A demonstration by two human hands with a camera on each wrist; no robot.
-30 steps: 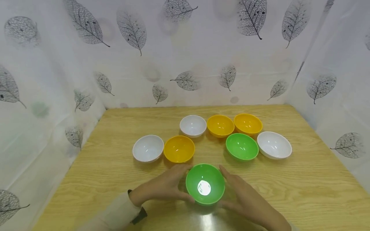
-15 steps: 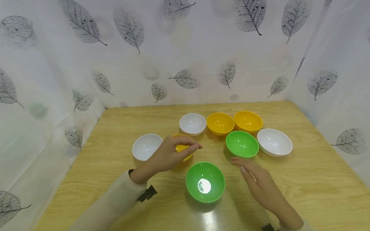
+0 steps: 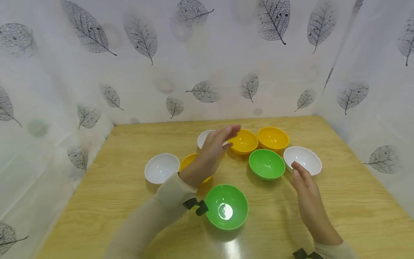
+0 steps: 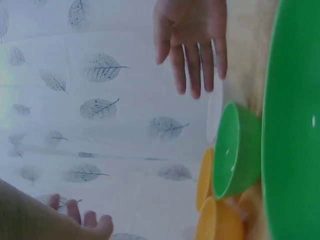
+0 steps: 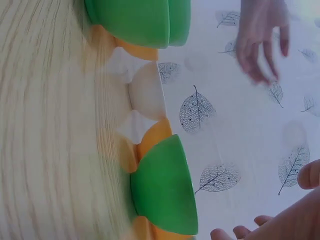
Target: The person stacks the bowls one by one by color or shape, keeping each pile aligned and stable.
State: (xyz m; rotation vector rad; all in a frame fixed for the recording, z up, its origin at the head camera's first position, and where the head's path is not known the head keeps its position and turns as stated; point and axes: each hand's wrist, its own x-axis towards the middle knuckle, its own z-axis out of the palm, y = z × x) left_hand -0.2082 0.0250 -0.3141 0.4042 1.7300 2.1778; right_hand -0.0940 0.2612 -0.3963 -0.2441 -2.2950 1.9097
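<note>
A green bowl point(image 3: 226, 212) stands at the front centre of the table; in the right wrist view, its green wall point(image 5: 130, 22) shows a second green layer beyond the rim. My left hand point(image 3: 210, 154) is raised with fingers extended, holding nothing. In the head view it overlaps an orange bowl point(image 3: 187, 162) and the back white bowl point(image 3: 203, 138). My right hand point(image 3: 308, 205), also holding nothing with its fingers extended, hovers in front of the right white bowl point(image 3: 304, 158). Another green bowl point(image 3: 266, 164) sits to that hand's left. The left wrist view shows the right palm point(image 4: 192, 25) facing inward.
Two more orange bowls, one point(image 3: 244, 142) beside the other point(image 3: 273, 138), stand at the back. A white bowl point(image 3: 161, 169) is at the left. The wooden table point(image 3: 106, 201) meets a leaf-patterned curtain point(image 3: 145, 93) on three sides.
Both hands have let go of the front green bowl and drawn apart. The left has risen and moved forward across the bowls; the right has shifted rightward. The bowls keep their places.
</note>
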